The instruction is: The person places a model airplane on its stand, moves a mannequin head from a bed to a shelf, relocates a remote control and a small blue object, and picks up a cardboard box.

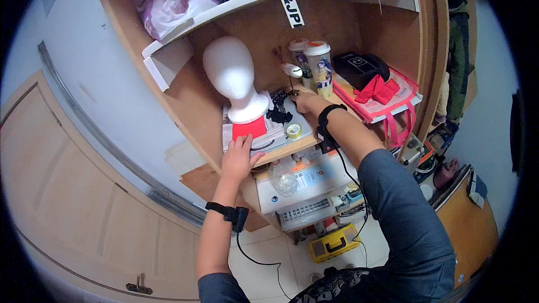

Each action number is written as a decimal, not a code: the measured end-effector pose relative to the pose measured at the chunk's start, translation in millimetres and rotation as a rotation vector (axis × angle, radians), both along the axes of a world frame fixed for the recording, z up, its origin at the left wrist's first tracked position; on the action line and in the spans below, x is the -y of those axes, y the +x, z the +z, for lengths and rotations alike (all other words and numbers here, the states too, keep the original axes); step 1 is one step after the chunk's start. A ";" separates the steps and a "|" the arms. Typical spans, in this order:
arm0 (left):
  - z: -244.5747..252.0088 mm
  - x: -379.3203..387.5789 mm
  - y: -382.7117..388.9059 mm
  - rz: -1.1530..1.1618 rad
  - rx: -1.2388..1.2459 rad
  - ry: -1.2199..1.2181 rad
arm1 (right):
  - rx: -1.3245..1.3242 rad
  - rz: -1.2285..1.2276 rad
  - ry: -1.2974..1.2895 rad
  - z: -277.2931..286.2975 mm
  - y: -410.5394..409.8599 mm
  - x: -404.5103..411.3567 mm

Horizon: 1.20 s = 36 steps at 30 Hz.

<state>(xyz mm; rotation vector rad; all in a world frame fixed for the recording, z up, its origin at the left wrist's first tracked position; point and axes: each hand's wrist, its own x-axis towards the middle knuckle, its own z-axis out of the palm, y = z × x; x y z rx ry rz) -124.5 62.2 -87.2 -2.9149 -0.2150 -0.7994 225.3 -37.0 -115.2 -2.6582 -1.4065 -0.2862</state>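
On the middle shelf stands a white foam mannequin head [230, 71], its base on a red sheet [250, 129] and printed papers. The fingers of my left hand [242, 158] rest on the near edge of the red sheet, apart and holding nothing. My right hand [304, 100] reaches farther in, beside black crumpled items [280, 109] and a small dark thing at its fingertips; its grip is partly hidden. A small white model airplane [292, 70] stands just beyond it. Two lidded cups with printed figures [320, 67] stand close by. A roll of tape [294, 130] lies near the shelf's front.
A black case [361, 65] and red cloth [378, 89] lie on a pink bag [389, 103] at the right. Bags [172, 4] fill the shelf above. Below are a box with a clear plastic bag [284, 180] and a yellow toolbox [334, 243]. Cables hang from both wrist straps.
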 end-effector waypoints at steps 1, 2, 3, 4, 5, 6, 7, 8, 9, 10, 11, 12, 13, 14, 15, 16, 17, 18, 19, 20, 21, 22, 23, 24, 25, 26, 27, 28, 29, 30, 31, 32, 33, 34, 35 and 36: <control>0.2 0.8 5.2 -0.008 -0.004 -0.003 | -0.004 -0.008 -0.003 0.8 5.5 3.1; 3.0 11.1 20.4 -0.047 -0.002 0.005 | 0.052 -0.039 0.046 -0.5 27.1 25.0; 1.1 4.9 15.0 -0.019 -0.022 0.018 | 0.087 -0.003 0.100 0.9 9.9 16.6; -1.6 -0.1 12.7 -0.002 -0.040 0.009 | 0.055 -0.029 0.091 3.4 -4.3 14.2; -2.3 -18.4 -14.4 0.067 -0.035 0.034 | 0.011 0.017 0.050 27.4 -51.3 -11.1; -0.1 -28.0 -35.6 0.116 -0.024 0.064 | -0.022 0.045 0.010 45.0 -84.9 -25.8; 2.7 -20.2 -25.5 0.090 -0.018 0.069 | -0.026 0.022 -0.099 50.6 -73.7 -10.9; 4.4 -12.3 -14.0 0.063 -0.014 0.063 | -0.023 -0.005 -0.105 49.1 -57.7 2.4; 6.3 -4.5 -2.6 0.034 -0.013 0.060 | -0.016 -0.006 -0.070 45.5 -41.6 14.8; 7.2 2.0 6.2 0.009 -0.012 0.058 | -0.007 -0.003 -0.034 41.5 -28.3 24.3; 6.0 0.6 5.4 0.014 -0.013 0.058 | 0.018 -0.038 -0.144 43.7 -30.4 21.5; 5.1 -1.2 3.7 0.017 -0.015 0.052 | 0.019 -0.031 -0.143 42.8 -35.1 20.2; 5.0 -3.4 1.6 0.021 -0.017 0.047 | 0.011 -0.041 -0.077 41.1 -40.5 20.0; 5.8 -3.2 -0.8 0.027 -0.016 0.047 | 0.004 -0.052 -0.012 39.0 -43.3 20.3; 7.4 -2.9 -3.6 0.027 -0.033 0.049 | 0.005 -0.046 -0.011 38.6 -45.2 19.6; 8.6 -3.2 -5.6 0.028 -0.049 0.052 | 0.016 -0.020 -0.015 38.7 -46.9 18.7; 8.7 -1.9 -4.1 0.021 -0.048 0.052 | 0.026 -0.006 -0.021 37.7 -44.7 22.7; 8.8 -1.1 -2.4 0.012 -0.045 0.049 | 0.027 -0.013 -0.021 38.1 -42.1 24.6; 8.8 0.3 -0.3 0.002 -0.042 0.047 | 0.012 -0.057 -0.021 39.3 -39.2 25.1; 8.1 -0.9 -2.3 0.007 -0.047 0.046 | -0.009 -0.088 -0.021 40.9 -44.2 20.7; 7.3 -1.7 -3.9 0.010 -0.037 0.057 | -0.013 -0.083 -0.021 42.0 -48.2 19.3; 6.7 -2.6 -5.3 0.013 -0.027 0.068 | -0.007 -0.082 -0.048 43.9 -50.8 19.7; 7.2 -2.9 -6.0 0.016 -0.030 0.068 | 0.000 -0.083 -0.075 47.0 -53.2 20.9; 8.1 -3.4 -6.9 0.014 -0.034 0.060 | -0.002 -0.079 -0.075 49.5 -55.9 22.4; 8.5 -4.7 -8.0 0.013 -0.038 0.052 | 0.007 -0.092 -0.033 51.8 -58.4 24.6; 8.8 -4.5 -6.0 0.011 -0.039 0.052 | 0.017 -0.114 0.009 49.7 -52.8 28.4; 9.0 -4.6 -4.3 0.009 -0.048 0.062 | 0.031 -0.112 -0.094 51.5 -44.9 30.6; 9.5 -5.1 -3.1 0.007 -0.057 0.072 | 0.030 -0.112 -0.094 51.0 -39.9 30.0; 10.8 -3.8 -0.8 0.000 -0.056 0.069 | 0.034 -0.103 -0.096 48.4 -33.0 32.3; 13.7 -3.7 0.1 0.002 -0.084 0.057 | 0.037 -0.095 -0.098 45.3 -26.9 34.2; 16.5 -3.4 0.7 0.004 -0.113 0.046 | 0.015 -0.049 -0.031 41.6 -21.4 36.1; 17.7 -5.4 -0.7 0.004 -0.115 0.045 | 0.013 -0.048 -0.032 41.3 -23.8 33.1; 18.6 -7.1 -2.7 0.010 -0.125 0.061 | 0.006 -0.031 -0.042 41.7 -26.6 28.5; 18.9 -8.7 -4.6 0.017 -0.134 0.077 | 0.000 -0.013 -0.051 42.6 -28.6 26.2; 22.3 -4.8 0.7 -0.004 -0.126 0.085 | -0.064 -0.047 0.031 33.0 -12.2 28.6; 21.5 -7.0 -0.3 -0.001 -0.153 0.067 | -0.064 -0.045 0.035 33.0 -10.4 25.7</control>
